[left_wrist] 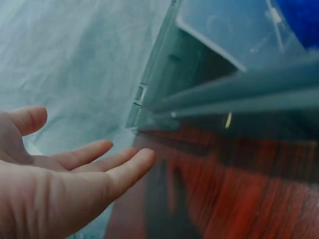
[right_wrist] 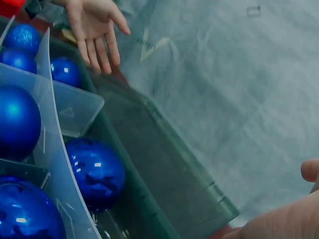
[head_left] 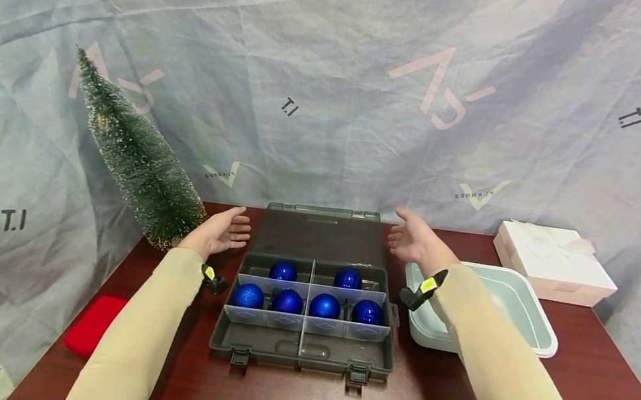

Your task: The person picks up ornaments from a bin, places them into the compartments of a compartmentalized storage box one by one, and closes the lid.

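A dark see-through plastic case lies unfolded, its lid laid back toward the backdrop. Shiny and matte blue Christmas balls sit in it: two in the back compartments, several in the divided middle row. The front compartments hold no balls. My left hand hovers just left of the lid, palm turned inward and fingers extended. On the lid's other side is my right hand, thumb up and fingers loosely extended. Neither touches the case. The left wrist view shows the left hand's fingers apart from the case edge.
A small frosted Christmas tree leans at the back left. A red object lies by the left sleeve. To the right stands a pale green tub, partly behind the right forearm, with a white gift box beyond it.
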Tool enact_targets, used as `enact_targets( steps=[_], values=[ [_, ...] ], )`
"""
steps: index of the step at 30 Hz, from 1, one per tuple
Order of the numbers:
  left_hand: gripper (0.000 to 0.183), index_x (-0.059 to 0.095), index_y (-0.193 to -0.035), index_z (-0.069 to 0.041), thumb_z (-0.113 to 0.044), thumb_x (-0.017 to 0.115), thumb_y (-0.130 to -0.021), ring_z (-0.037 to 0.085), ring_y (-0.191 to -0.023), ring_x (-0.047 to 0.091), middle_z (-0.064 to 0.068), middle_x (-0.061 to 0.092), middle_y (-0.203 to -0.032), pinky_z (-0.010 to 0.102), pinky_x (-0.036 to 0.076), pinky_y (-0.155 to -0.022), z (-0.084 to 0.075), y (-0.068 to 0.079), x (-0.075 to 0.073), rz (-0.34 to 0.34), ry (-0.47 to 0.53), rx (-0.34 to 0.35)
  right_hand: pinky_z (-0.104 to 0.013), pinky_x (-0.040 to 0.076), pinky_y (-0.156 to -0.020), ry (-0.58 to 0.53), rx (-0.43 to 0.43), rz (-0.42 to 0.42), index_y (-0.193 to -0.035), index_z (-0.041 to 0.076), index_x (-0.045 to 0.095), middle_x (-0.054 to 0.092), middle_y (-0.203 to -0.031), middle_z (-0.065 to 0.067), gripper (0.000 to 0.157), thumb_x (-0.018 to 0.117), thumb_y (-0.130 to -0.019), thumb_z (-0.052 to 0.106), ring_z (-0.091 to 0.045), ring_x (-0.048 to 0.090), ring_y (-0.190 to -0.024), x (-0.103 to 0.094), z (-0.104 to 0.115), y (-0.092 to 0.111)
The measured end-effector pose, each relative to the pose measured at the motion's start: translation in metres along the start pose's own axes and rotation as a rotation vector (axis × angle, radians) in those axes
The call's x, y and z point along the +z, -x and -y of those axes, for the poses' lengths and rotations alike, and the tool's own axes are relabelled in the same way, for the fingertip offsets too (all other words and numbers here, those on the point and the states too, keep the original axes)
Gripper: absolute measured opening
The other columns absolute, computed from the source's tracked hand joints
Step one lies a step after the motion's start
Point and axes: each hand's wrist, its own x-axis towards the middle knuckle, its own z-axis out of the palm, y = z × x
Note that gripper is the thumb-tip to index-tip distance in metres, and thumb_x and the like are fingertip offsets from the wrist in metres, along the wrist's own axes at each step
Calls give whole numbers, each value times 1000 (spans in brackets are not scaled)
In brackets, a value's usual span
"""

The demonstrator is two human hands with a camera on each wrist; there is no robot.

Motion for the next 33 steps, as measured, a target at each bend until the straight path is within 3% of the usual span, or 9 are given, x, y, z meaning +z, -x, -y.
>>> enact_targets(
  steps=[9, 17, 25, 28, 30, 33],
  values=[
    [74, 11, -161, 6, -43, 36, -110, 40, -151, 17, 26, 11, -166, 50, 15, -121, 5, -12, 1, 63, 152, -109, -45, -8, -120, 24, 53, -86, -158, 0, -19, -22, -165, -18, 79, 24, -109, 45, -33, -18, -151, 4, -11, -17],
    [75, 12, -161, 5, -46, 31, -109, 40, -149, 21, 24, 12, -166, 50, 19, -120, 2, -14, 3, 66, 131, -135, -46, -3, -121, 64, 60, -127, -160, -3, -10, -14, -167, -20, 79, 27, -109, 45, -35, -12, -152, 4, -15, -21],
    [71, 24, -161, -3, -47, 38, -108, 38, -142, 34, 17, 25, -163, 50, 28, -115, -14, -9, 7, 17, 88, -88, -45, 10, -122, 53, -4, -127, -163, 2, -2, 9, -168, -16, 73, 28, -109, 42, -30, 10, -153, 6, -9, -19],
    [69, 27, -161, -5, -46, 40, -107, 39, -144, 34, 16, 26, -164, 51, 28, -116, -21, -3, 9, 0, 44, -59, -45, 14, -121, 76, -31, -119, -163, 1, 5, 26, -159, -17, 71, 27, -109, 41, -28, 22, -148, 9, -5, -17],
    [69, 28, -161, -5, -46, 40, -107, 40, -144, 34, 17, 27, -163, 51, 28, -116, -26, 3, 11, -8, 27, -42, -46, 15, -121, 90, -46, -130, -163, 1, 11, 38, -143, -15, 68, 29, -109, 39, -28, 32, -140, 10, -3, -13],
    [70, 28, -161, -5, -47, 41, -106, 41, -144, 34, 18, 28, -163, 52, 27, -117, -33, 12, 14, -9, 6, -23, -48, 16, -120, 115, -68, -145, -162, 1, 16, 42, -127, -9, 66, 32, -109, 38, -27, 36, -133, 11, 0, -6]
  ],
)
